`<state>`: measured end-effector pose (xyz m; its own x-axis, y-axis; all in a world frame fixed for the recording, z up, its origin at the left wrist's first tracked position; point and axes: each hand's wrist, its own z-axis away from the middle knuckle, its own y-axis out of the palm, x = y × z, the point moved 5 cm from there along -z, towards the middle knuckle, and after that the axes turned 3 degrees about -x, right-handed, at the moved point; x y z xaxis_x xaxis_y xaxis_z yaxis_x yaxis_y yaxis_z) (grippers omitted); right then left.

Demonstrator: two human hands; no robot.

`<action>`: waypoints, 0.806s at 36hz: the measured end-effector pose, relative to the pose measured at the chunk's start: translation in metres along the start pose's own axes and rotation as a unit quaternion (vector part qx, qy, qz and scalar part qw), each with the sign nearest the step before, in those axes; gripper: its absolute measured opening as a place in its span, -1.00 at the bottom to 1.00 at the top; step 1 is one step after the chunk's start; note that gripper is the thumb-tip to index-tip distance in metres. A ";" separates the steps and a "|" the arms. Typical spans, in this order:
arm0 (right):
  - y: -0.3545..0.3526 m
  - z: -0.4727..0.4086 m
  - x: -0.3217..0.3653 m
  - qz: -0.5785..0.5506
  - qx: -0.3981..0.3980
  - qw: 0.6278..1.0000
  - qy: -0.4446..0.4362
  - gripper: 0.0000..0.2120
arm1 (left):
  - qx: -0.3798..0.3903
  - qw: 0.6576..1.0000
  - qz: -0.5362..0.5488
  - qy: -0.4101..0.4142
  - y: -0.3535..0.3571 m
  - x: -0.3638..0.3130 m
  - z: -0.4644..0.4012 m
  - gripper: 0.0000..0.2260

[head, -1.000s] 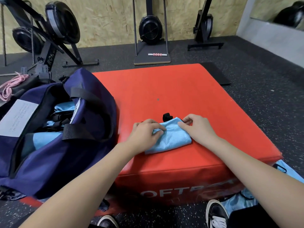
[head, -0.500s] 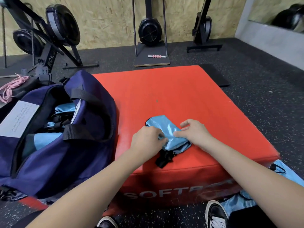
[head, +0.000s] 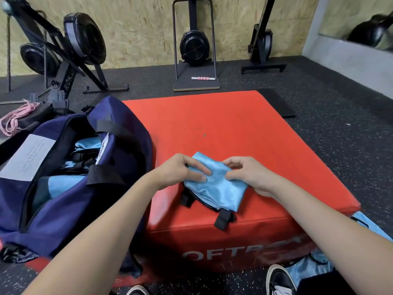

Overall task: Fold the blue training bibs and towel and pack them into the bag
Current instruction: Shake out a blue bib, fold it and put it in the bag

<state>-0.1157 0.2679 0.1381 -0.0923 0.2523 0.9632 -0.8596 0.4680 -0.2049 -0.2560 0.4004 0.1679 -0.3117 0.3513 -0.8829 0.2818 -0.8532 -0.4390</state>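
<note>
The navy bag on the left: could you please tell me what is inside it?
Inside the navy bag, light blue folded fabric and black straps show; anything deeper is covered.

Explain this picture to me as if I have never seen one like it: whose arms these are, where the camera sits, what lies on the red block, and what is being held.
There is no machine here. The camera is worn on a person's head and looks down at their own two bare arms. The left hand and right hand both pinch a folded blue training bib, which rests on a red padded block; black straps hang from the bib's near edge. Beside the block on the left stands an open navy bag with more blue fabric already inside. Another blue bib lies on the floor near the person's shoes. Exercise machines stand along the back wall.
</note>
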 end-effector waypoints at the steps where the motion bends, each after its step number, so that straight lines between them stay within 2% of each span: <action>1: 0.000 0.001 -0.001 0.001 0.009 1.000 0.004 -0.72 | 0.009 1.000 -0.002 -0.006 0.001 0.002 0.002 -0.82; 5: 0.000 0.009 -0.010 -0.009 0.073 0.995 0.067 -0.78 | -0.010 1.000 0.018 -0.002 0.002 0.003 0.012 -0.82; 7: 0.002 0.016 -0.013 -0.019 0.121 0.986 0.109 -0.70 | -0.043 0.998 0.036 0.010 -0.002 0.003 0.018 -0.82; 9: 0.003 0.022 -0.012 -0.026 0.140 0.983 0.112 -0.61 | -0.078 0.995 0.052 0.030 -0.009 0.005 0.025 -0.80; 15: 0.008 0.025 0.007 -0.120 -0.010 0.993 0.013 -0.62 | -0.142 0.986 0.043 0.072 -0.025 0.005 0.052 -0.66; 19: 0.022 0.032 0.021 -0.155 -0.073 0.985 -0.018 -0.66 | -0.180 0.980 -0.007 0.088 -0.029 0.006 0.074 -0.61; 21: 0.030 0.037 0.029 -0.175 -0.100 0.979 -0.032 -0.67 | -0.204 0.974 0.002 0.094 -0.032 0.007 0.087 -0.63; 25: 0.045 0.047 0.044 -0.136 -0.159 0.974 -0.086 -0.68 | -0.271 0.957 0.031 0.104 -0.041 0.008 0.112 -0.70; 29: 0.068 0.058 0.071 -0.052 -0.184 0.964 -0.184 -0.74 | -0.381 0.917 0.023 0.113 -0.056 0.004 0.141 -0.78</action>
<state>-0.2097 0.2683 0.2032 -0.2468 -0.0982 0.9641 -0.6430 0.7609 -0.0871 -0.4011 0.3957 0.2123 -0.1113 0.4662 -0.8777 0.8691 -0.3827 -0.3135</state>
